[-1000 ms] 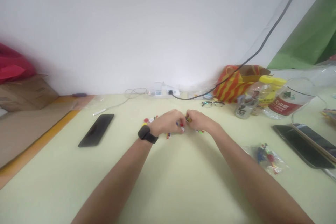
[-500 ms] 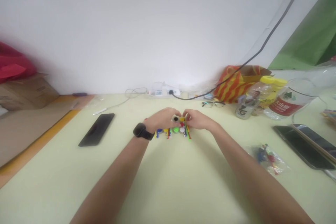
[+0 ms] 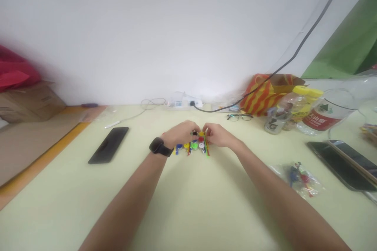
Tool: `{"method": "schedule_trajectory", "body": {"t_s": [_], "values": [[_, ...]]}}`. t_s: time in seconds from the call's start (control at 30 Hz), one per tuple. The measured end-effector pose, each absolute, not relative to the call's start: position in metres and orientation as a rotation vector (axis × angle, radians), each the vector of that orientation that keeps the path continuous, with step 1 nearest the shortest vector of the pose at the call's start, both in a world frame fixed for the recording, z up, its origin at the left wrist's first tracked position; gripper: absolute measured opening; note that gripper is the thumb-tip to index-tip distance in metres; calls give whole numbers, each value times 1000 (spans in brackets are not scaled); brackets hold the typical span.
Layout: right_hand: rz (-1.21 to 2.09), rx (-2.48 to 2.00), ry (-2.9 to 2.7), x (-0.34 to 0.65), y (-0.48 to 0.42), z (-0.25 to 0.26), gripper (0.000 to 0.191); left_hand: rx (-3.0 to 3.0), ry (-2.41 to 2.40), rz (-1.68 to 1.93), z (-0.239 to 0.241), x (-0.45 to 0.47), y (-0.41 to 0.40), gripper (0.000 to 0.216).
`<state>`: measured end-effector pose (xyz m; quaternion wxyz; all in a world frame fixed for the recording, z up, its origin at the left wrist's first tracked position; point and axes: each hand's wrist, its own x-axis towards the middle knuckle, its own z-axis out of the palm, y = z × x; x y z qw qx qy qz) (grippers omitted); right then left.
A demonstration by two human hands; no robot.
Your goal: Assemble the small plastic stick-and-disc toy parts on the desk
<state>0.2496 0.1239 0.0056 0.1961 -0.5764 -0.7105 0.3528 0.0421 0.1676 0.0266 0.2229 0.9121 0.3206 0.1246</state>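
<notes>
A row of small colourful plastic pieces (image 3: 194,146) lies between my hands, with round discs in blue, yellow, green and white and thin sticks among them. My left hand (image 3: 180,133), with a black watch (image 3: 160,147) on its wrist, curls over the back of the row. Its fingertips pinch by a dark round piece (image 3: 194,133), partly hidden. My right hand (image 3: 217,135) is closed at the right end, thumb and finger pressed against upright green and red sticks (image 3: 207,147). A yellow disc (image 3: 202,133) shows between the two hands' fingertips.
A black phone (image 3: 108,145) lies to the left. On the right are a clear bag of plastic parts (image 3: 300,178), two more phones (image 3: 341,164), bottles (image 3: 278,119) and a striped bag (image 3: 259,94). Glasses (image 3: 240,117) and a power strip (image 3: 182,104) lie near the wall.
The right end of the row has shifted slightly left, and its sticks stand closer together. The dark-centred piece at my left fingertips has turned and shows less. Both hands stay close together.
</notes>
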Motion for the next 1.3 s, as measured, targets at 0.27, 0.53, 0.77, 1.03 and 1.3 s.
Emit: {"method": "schedule_trajectory", "body": {"t_s": [0.27, 0.53, 0.77, 1.03, 1.3], "values": [[716, -1639, -2079, 248, 120, 12, 17, 2413, 1079, 464, 47, 19, 173, 29], [263, -1518, -2267, 220, 77, -3, 49, 2653, 1131, 448, 32, -20, 139, 49], [321, -1582, -2273, 204, 64, -36, 69, 2777, 1320, 326, -3, -28, 112, 54], [328, -1409, -2346, 216, 79, -38, 71, 2862, 1334, 443, -11, -22, 108, 53], [222, -1406, -2324, 221, 67, -26, 67, 2830, 1457, 490, -8, -19, 102, 56]]}}
